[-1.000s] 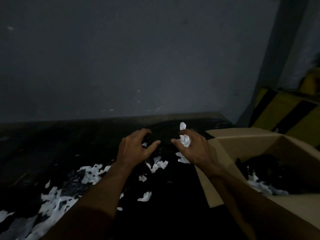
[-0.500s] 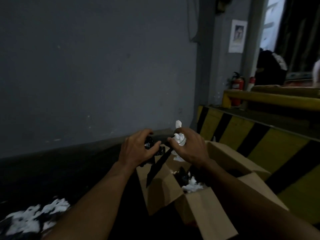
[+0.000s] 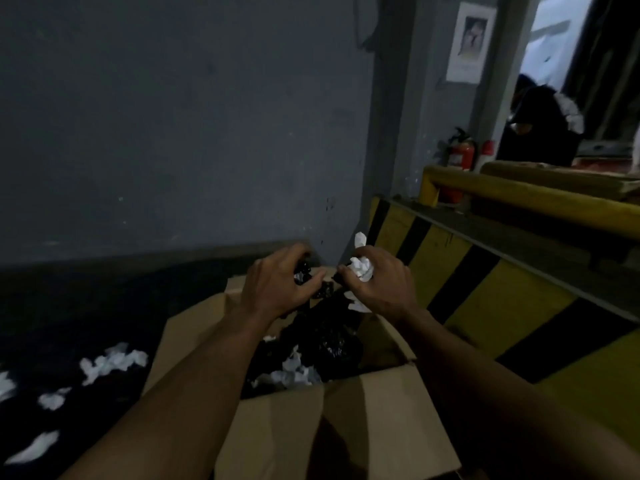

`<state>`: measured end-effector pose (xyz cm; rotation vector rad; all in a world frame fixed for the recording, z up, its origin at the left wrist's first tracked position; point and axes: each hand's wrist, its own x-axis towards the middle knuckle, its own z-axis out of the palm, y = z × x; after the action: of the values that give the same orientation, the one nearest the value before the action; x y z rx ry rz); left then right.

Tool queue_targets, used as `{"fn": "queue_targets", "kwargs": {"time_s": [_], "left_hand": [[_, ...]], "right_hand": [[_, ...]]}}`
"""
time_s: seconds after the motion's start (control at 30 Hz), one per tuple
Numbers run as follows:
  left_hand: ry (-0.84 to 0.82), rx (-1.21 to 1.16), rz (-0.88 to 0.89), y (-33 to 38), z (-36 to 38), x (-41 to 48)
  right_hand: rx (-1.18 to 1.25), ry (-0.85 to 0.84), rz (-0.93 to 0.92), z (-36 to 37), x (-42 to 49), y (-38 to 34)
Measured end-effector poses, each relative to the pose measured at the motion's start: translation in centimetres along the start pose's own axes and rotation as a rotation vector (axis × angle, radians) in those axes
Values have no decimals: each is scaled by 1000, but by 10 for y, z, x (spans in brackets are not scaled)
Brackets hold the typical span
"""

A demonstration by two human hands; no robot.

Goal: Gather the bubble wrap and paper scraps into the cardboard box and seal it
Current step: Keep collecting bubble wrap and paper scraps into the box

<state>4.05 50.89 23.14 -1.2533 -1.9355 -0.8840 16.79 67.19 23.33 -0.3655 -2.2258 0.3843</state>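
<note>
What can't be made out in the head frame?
All head view.
- Box floor: buried under wrap.
- Paper in right hand: mostly hidden by the hand's back.
- Poster: too small, blurred.
- Floor scraps: cut off by left edge.

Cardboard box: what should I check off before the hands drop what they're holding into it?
1. Open top: ok, the cardboard box has its flaps out.
2. Hands above the opening: ok, the left hand and right hand are both over it.
3. Right hand's load: ok, it grips crumpled paper scraps.
4. Left hand's load: ok, it holds black wrap.
5. Everything gathered: not ok, white scraps lie on the floor left of the box.
6. Room left inside: cannot tell, too dark.
</note>
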Motion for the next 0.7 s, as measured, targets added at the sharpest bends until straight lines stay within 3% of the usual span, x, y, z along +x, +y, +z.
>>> {"fn": "queue_targets", "kwargs": {"time_s": [0.37, 0.5, 0.6, 0.7], "left_hand": [[-202, 76, -250, -21, 52, -50], [-395, 45, -394, -44, 83, -78], [-626, 4, -490, -50, 107, -95], [-880, -45, -619, -51, 122, -100]], "right_hand": [[177, -229, 89, 76, -23, 56], [91, -567, 134, 102, -35, 75], [30, -915, 211, 117, -40, 87], [-9, -1098, 277, 122, -39, 85]]}}
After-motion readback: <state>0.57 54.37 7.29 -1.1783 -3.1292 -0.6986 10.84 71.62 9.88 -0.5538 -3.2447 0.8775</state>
